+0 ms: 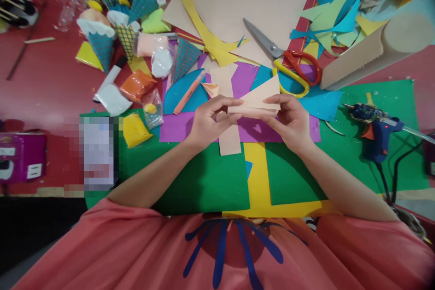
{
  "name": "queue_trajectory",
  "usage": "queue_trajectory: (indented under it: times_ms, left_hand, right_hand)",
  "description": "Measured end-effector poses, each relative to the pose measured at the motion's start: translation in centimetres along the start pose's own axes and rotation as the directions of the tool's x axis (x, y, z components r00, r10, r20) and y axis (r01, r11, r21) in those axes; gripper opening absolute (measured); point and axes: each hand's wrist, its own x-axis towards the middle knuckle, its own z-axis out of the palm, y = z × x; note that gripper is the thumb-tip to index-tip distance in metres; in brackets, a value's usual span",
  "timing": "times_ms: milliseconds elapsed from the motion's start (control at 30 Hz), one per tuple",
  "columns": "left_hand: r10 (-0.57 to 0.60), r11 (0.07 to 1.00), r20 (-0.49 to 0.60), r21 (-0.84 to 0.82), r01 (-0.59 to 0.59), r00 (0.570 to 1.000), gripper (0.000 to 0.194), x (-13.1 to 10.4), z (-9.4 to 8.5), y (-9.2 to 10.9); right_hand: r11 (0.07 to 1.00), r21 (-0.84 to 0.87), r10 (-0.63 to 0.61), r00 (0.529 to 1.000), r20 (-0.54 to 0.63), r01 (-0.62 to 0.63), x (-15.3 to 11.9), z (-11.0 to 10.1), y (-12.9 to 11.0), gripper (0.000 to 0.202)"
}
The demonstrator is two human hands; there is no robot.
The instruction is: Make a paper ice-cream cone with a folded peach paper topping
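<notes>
Between my two hands is a folded piece of pale peach paper (260, 99), one corner rising to the upper right. My left hand (217, 115) pinches its left end with thumb and fingers. At the right end, my right hand (288, 118) grips it the same way. Beneath lies a peach paper strip (230, 140) over purple sheets (258, 131). Scissors (273, 47) with one red and one yellow handle rest just beyond my right hand. An orange marker (189, 93) and a small folded peach cone (210, 89) lie beyond my left hand.
Several paper ice-cream cones (98, 41) stand at the upper left, near packets of coloured clay (137, 85). A blue glue gun (375, 133) with a cord lies at right on green sheets (306, 172). A peach paper roll (367, 54) and cut scraps (335, 18) are at upper right.
</notes>
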Motion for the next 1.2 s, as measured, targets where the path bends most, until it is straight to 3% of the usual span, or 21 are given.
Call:
queue_trajectory:
  times_ms: [167,300,400,500,667,833,967,1100,1200]
  left_hand:
    - [0.111,0.991,0.0,-0.071,-0.111,0.994,0.019,0.0,-0.1,0.2]
    - [0.141,0.987,0.008,-0.078,-0.14,0.99,0.014,-0.2,-0.1,0.7]
    - [0.151,0.987,0.03,-0.067,-0.149,0.988,0.014,-0.3,-0.1,1.0]
    - [0.195,0.979,0.07,-0.082,-0.189,0.978,0.015,-0.4,-0.1,1.1]
    - [0.268,0.959,0.056,-0.113,-0.26,0.962,0.022,-0.3,-0.1,0.8]
    - [0.253,0.959,0.032,-0.143,-0.246,0.967,0.018,-0.3,-0.2,1.0]
    - [0.243,0.965,0.033,-0.107,-0.238,0.97,0.017,-0.3,-0.3,1.2]
    - [0.292,0.953,0.052,-0.105,-0.286,0.955,0.026,-0.1,-0.4,0.9]
    - [0.253,0.964,0.062,-0.099,-0.246,0.966,0.026,-0.1,-0.4,0.8]
  right_hand:
    - [0.957,-0.275,-0.115,0.992,-0.055,0.096,-0.2,-0.4,-0.6,0.017]
    - [0.871,-0.454,-0.251,0.964,-0.087,0.186,-0.2,-0.7,-1.0,0.02]
    - [0.83,-0.426,-0.372,0.927,0.056,0.359,-0.2,-0.8,-0.9,0.04]
    - [0.827,-0.357,-0.386,0.9,0.2,0.434,-0.1,-0.7,-0.8,0.052]
    - [0.857,-0.36,-0.294,0.924,0.243,0.367,-0.2,-0.6,-0.5,0.051]
    - [0.871,-0.301,-0.337,0.918,0.208,0.388,-0.3,-0.4,-0.6,0.056]
    - [0.882,-0.273,-0.341,0.92,0.194,0.385,-0.6,-0.2,-1.3,0.046]
    - [0.926,-0.211,-0.278,0.943,0.181,0.313,-1.2,-0.2,-2.2,0.035]
    - [0.956,-0.154,-0.226,0.961,0.162,0.251,-1.6,-0.1,-2.7,0.028]
